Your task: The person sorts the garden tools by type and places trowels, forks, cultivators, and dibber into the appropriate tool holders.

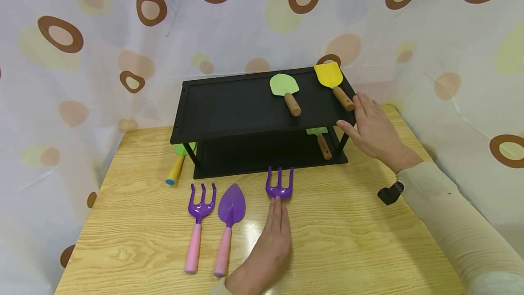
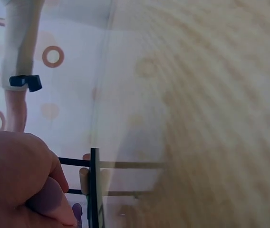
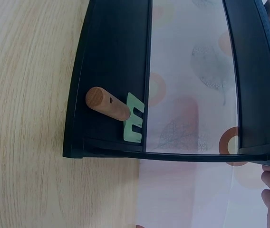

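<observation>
The left hand (image 1: pixel 272 242) is closing its fingers around the handle of a purple 3-pronged fork (image 1: pixel 279 191), and the left wrist view is showing that handle (image 2: pixel 53 202) lying snugly inside the curled grip. The fork's prongs are pointing at the front of a black 2-tier rack (image 1: pixel 229 108), just short of its lower shelf; whether they are touching the bench (image 1: pixel 135 222) I cannot tell.

The right hand (image 1: pixel 374 126) is resting against the right end of the rack's top shelf, its fingers lying nearly straight and its thumb touching the front edge near the corner; it is carrying nothing.

On the top shelf, 2 wooden-handled tools are lying: a light green shovel (image 1: pixel 284 85) right of the middle and a yellow shovel (image 1: pixel 329 75) by the right end, its handle reaching close to the right fingertips. A small green rake (image 3: pixel 109 103) is lying on the lower shelf at the right.

A green tool with a yellow handle (image 1: pixel 176 170) is sitting by the rack's left end, its head partly hidden behind a leg. Left of the held fork, a purple trowel (image 1: pixel 232 206) and a second fork (image 1: pixel 194 245), both pink-handled, are lying side by side on the bench.
</observation>
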Action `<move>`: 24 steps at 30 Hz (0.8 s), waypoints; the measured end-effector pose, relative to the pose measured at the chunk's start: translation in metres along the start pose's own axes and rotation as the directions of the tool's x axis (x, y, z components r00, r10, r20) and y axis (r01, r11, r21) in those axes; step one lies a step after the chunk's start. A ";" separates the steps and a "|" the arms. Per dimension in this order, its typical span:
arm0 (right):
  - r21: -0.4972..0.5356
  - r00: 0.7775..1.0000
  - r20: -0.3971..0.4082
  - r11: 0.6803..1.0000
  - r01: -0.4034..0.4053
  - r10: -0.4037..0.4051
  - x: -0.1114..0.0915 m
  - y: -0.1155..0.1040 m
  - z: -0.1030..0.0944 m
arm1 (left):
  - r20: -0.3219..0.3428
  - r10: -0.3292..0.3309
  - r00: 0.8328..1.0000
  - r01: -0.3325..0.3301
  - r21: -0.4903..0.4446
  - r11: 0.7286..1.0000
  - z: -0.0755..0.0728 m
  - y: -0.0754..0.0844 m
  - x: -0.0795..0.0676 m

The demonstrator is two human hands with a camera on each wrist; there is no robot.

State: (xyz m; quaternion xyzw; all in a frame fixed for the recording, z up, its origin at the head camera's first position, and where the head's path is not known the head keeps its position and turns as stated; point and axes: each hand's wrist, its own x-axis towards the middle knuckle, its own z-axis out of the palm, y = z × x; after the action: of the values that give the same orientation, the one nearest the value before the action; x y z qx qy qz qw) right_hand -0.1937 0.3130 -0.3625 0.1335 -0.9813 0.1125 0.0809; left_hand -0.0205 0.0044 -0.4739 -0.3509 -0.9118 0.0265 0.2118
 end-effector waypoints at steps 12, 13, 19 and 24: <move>-0.003 1.000 -0.006 1.000 0.002 -0.002 0.001 0.002 0.001 | -0.053 -0.016 0.998 0.013 -0.068 0.998 0.000 -0.022 0.029; -0.002 1.000 -0.008 1.000 0.003 -0.003 0.001 0.001 0.001 | -0.049 -0.018 0.999 0.015 -0.067 0.998 0.000 -0.023 0.031; 0.002 1.000 -0.006 1.000 0.001 -0.001 0.000 0.001 0.002 | -0.017 0.037 0.999 -0.035 0.101 0.994 0.004 -0.034 0.044; 0.001 1.000 -0.005 1.000 -0.004 0.004 0.000 0.002 0.002 | 0.001 0.047 0.999 -0.046 0.168 0.985 0.011 -0.043 0.055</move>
State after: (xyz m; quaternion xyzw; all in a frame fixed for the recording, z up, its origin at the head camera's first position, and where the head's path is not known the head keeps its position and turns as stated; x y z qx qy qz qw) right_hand -0.1947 0.3139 -0.3647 0.1315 -0.9813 0.1135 0.0829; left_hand -0.0883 0.0092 -0.4555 -0.3530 -0.8975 0.1078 0.2413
